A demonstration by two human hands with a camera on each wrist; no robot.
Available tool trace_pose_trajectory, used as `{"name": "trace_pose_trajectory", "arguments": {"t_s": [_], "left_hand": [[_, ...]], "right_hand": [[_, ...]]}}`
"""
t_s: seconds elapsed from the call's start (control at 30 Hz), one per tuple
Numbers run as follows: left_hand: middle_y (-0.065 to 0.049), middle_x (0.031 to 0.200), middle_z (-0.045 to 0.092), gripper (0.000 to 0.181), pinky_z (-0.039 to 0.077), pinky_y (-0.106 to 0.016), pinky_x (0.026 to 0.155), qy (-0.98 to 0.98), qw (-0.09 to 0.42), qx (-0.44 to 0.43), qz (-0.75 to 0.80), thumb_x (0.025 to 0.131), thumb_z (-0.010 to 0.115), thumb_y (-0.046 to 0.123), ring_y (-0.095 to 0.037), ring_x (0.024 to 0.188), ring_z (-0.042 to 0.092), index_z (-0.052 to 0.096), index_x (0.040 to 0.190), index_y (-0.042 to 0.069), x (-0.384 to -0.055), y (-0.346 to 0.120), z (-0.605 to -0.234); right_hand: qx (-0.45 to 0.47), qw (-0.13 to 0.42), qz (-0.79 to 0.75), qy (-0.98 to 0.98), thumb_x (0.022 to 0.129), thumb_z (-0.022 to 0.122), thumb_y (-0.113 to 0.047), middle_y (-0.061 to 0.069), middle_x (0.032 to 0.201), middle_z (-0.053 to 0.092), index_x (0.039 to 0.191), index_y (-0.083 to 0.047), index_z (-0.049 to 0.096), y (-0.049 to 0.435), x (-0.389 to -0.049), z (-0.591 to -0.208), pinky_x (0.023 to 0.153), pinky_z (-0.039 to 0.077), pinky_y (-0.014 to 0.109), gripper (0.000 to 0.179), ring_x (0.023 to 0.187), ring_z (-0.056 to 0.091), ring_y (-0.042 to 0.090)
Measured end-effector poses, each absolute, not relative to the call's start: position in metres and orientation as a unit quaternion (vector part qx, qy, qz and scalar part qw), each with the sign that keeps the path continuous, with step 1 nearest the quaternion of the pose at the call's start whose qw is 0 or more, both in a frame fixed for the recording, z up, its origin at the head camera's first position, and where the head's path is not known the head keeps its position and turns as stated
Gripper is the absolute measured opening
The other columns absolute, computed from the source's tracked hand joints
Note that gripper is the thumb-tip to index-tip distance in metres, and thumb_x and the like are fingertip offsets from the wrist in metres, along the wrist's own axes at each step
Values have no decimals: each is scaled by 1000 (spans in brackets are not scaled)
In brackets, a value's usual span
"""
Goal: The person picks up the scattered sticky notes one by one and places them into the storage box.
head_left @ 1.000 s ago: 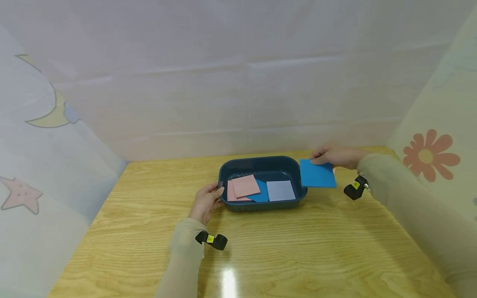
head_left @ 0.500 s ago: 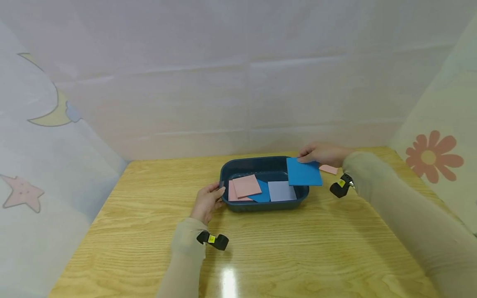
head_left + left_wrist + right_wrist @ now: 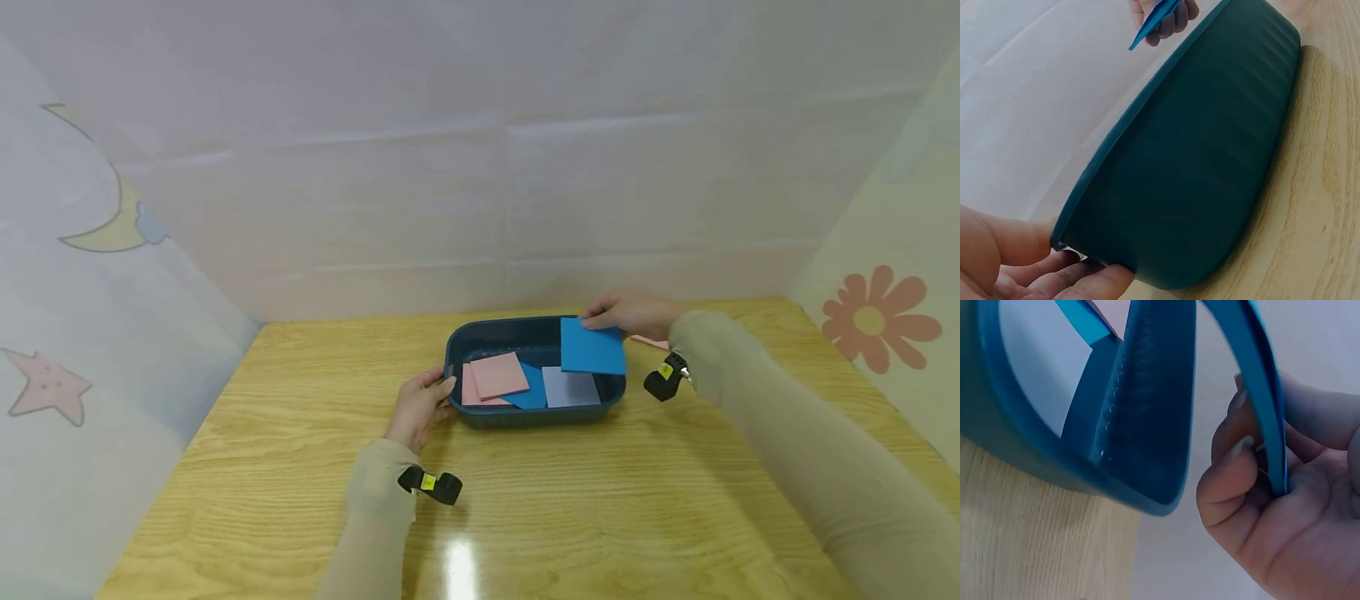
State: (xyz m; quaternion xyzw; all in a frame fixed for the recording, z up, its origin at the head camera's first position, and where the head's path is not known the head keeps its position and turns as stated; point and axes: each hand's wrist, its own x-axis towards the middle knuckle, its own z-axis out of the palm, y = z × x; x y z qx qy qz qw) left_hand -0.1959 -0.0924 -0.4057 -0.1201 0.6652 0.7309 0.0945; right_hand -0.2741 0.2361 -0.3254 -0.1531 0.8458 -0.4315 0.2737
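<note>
My right hand (image 3: 626,312) pinches a thin blue square sheet (image 3: 592,347), held tilted over the right end of a dark teal plastic basin (image 3: 525,419). In the right wrist view the sheet (image 3: 1260,387) shows more than one layer between thumb and fingers. My left hand (image 3: 416,410) grips the basin's left end; in the left wrist view the thumb lies at the rim (image 3: 1104,147) and the fingers curl beneath it. Inside the basin lie overlapping pink squares (image 3: 498,376), a partly covered blue piece (image 3: 531,390) and a pale lilac square (image 3: 570,390).
A pink piece (image 3: 649,342) lies on the wooden table (image 3: 540,500) right of the basin, mostly behind my right hand. A pale curtain-like backdrop (image 3: 375,208) rises at the table's back edge. Both wrists wear black camera mounts (image 3: 430,484).
My right hand has carried the blue square sheet leftward, from beside the basin to over its right end. The pink piece on the table came into view. My left hand keeps its grip.
</note>
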Motion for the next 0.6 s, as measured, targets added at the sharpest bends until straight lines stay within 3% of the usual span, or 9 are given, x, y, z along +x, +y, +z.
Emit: {"name": "trace_pose_trajectory", "arguments": {"t_s": [0.2,0.4,0.6], "left_hand": [[-25,135,52,40,53,-35,86,661,91,-116,735,100,52,3,-31,117,55,47,138,-8,-196,-91,-405],[-24,136,52,40,50,-40,93,665,94,-118,731,100,52,4,-32,118,54,47,138,-7,-195,-90,-404],[-25,136,52,40,50,-40,93,665,94,-117,731,100,52,3,-32,118,54,47,138,-7,-195,-90,-405]], "right_hand": [[-136,265,-423,856,102,50,-17,31,140,42,138,10,43,225,-276,-328,97,46,48,46,123,47,41],[-129,252,-407,868,103,47,-14,29,138,45,137,9,45,213,-275,-330,91,48,46,41,116,50,39],[-122,260,-412,865,103,47,-14,29,140,42,138,8,44,205,-274,-334,94,46,48,41,120,45,40]]}}
